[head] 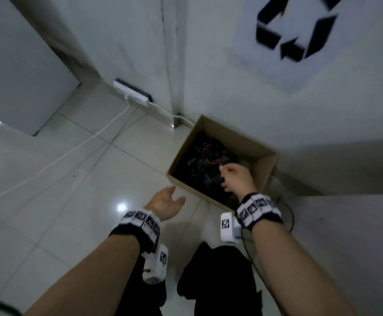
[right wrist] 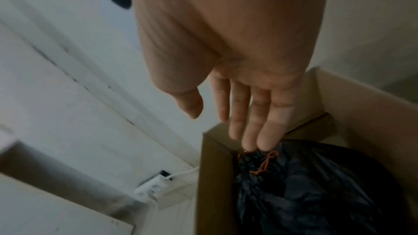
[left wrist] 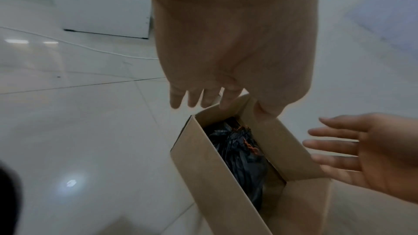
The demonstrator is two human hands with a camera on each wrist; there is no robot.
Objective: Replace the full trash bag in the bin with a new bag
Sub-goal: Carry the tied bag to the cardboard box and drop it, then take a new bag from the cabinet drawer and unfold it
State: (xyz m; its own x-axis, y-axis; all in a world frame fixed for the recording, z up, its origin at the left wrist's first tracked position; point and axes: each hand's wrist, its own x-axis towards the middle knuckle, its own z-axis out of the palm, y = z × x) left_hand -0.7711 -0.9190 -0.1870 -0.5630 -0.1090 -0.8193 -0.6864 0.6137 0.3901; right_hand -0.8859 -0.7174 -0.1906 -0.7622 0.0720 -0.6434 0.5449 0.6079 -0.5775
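A brown cardboard box (head: 265, 165) serves as the bin and stands on the floor against the wall. Inside it sits a full black trash bag (head: 199, 160), its neck tied with an orange drawstring (right wrist: 264, 163). My right hand (head: 224, 176) is over the box's opening with fingers extended, and its fingertips (right wrist: 255, 146) reach the bag's (right wrist: 305, 185) tied neck without gripping it. My left hand (head: 176, 195) hovers open beside the near left corner of the box (left wrist: 203, 176), holding nothing. In the left wrist view the right hand (left wrist: 328, 149) shows spread fingers above the bag (left wrist: 239, 155).
A white power strip (head: 132, 93) lies at the wall's foot, with a white cable (head: 72, 151) running across the glossy tiles. A recycling sign (head: 297, 35) hangs on the wall above the box. A white cabinet (head: 19, 83) stands at the left. A dark cable (head: 288, 215) curls right of the box.
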